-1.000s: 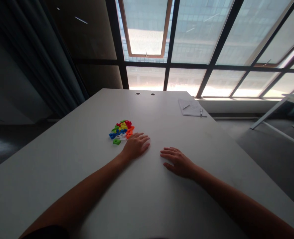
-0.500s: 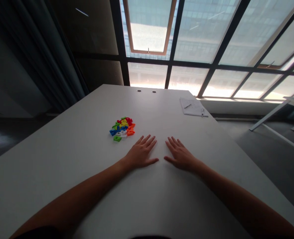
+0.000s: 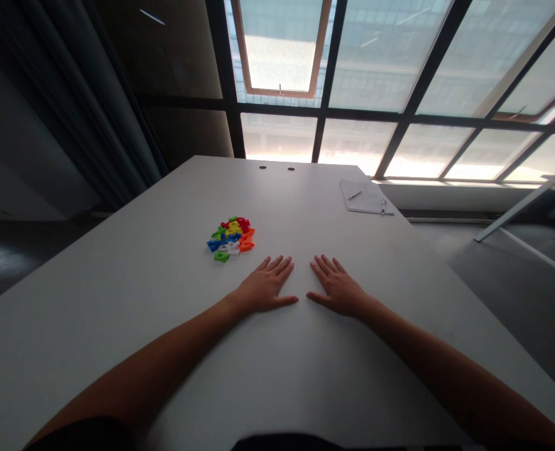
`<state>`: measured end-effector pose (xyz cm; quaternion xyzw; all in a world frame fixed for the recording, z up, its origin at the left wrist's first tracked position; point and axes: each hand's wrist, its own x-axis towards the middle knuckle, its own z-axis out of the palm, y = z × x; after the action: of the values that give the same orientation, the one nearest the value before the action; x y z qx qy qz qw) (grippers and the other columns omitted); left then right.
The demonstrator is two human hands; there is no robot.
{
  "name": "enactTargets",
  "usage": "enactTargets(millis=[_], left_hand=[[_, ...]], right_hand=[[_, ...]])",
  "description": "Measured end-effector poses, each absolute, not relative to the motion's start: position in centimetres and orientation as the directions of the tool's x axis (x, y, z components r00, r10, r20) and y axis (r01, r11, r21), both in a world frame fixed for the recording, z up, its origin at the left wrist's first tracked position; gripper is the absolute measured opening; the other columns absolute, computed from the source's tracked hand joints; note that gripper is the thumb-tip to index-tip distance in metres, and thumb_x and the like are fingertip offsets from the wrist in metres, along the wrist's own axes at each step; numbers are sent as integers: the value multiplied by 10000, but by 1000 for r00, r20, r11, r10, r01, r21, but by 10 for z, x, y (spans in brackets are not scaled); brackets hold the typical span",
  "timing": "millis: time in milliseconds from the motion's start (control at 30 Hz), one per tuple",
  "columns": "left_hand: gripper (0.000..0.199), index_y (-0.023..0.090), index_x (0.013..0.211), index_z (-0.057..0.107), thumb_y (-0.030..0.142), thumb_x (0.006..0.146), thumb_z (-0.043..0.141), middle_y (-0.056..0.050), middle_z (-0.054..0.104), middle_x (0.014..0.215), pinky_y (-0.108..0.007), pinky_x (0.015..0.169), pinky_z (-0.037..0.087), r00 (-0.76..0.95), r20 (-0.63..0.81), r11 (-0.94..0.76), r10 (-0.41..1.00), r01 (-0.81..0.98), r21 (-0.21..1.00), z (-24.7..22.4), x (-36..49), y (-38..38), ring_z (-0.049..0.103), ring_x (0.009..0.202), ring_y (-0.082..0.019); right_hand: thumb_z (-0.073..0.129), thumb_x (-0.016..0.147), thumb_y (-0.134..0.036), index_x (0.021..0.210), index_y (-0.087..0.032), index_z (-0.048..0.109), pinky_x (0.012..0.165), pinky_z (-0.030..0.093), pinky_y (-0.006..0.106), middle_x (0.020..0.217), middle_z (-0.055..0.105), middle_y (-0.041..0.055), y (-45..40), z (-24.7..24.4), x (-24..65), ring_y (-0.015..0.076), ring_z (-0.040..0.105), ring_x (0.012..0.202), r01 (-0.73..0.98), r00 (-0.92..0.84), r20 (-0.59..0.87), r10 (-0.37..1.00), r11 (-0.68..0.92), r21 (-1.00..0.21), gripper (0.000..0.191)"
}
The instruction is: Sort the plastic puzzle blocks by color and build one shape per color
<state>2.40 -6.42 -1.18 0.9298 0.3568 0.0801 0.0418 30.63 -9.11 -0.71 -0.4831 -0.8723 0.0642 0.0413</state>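
Note:
My left hand (image 3: 267, 285) lies palm down on the white table (image 3: 277, 376), its fingers spread and holding nothing. Just to its right, my right hand (image 3: 337, 287) rests flat in the same way, thumb pointing toward the left thumb with a small gap between them. A pile of small plastic pieces (image 3: 233, 232) in green, red, yellow, blue, white and orange lies beyond and left of my left hand, apart from its fingers. Their exact shape is too small to make out.
Sheets of paper (image 3: 364, 197) with a pen (image 3: 355, 195) on top lie near the table's far right edge. Two round holes show at the far end. Windows (image 3: 277, 138) stand behind, a dark curtain (image 3: 71, 100) at left, a white-legged table (image 3: 517, 216) at right.
Both hands stay flat on the table, almost unmoved. The whole view has shifted slightly, with the table and pile appearing a little higher.

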Motion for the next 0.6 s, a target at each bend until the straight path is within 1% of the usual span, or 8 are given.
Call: enactTargets(millis=[100,233,333,400,500,600], left_hand=[[980,204,1702,333,855,970,361,-152,315,1731,-530,1328,181,733,113,-741,671,657,139,-11,24,-64,291,1615,-338],[996,164,1709,302,846,984,334,-162,290,1739,-539,1333,152,739,101,-745,667,653,137,-10,24,-64,261,1625,-340],[1008,162,1720,260,844,982,342,-161,255,1752,-522,1335,147,743,121,-752,659,647,123,-10,23,-64,237,1633,-335],[1007,170,1721,258,846,979,344,-157,258,1752,-513,1335,147,742,118,-751,660,649,119,-11,23,-64,241,1632,-333],[1012,172,1714,286,859,973,331,-156,282,1743,-520,1333,151,737,93,-742,669,657,130,-10,24,-63,260,1626,-338],[1023,159,1708,302,868,970,320,-159,268,1745,-528,1332,155,734,66,-734,676,664,141,-7,24,-64,250,1628,-343]], right_hand=[[314,995,-844,1692,-78,299,1338,136,572,1746,215,227,-90,-7,307,370,148,1648,835,-532,12,847,527,-157,1036],[321,1001,-835,1688,-73,304,1340,125,571,1747,212,230,-90,-5,307,369,142,1649,833,-534,8,846,528,-165,1026],[323,995,-844,1696,-66,272,1345,101,566,1759,163,227,-92,-3,308,363,95,1656,825,-545,16,838,540,-165,1048],[323,984,-858,1703,-65,245,1348,82,560,1766,136,218,-92,-2,308,358,60,1659,812,-564,23,825,559,-166,1073],[328,971,-873,1707,-65,232,1352,79,545,1762,167,210,-92,-2,308,352,68,1659,800,-583,1,812,575,-174,1097],[335,965,-879,1712,-75,221,1349,98,554,1758,187,204,-92,-2,307,360,91,1657,800,-585,-14,811,574,-174,1103]])
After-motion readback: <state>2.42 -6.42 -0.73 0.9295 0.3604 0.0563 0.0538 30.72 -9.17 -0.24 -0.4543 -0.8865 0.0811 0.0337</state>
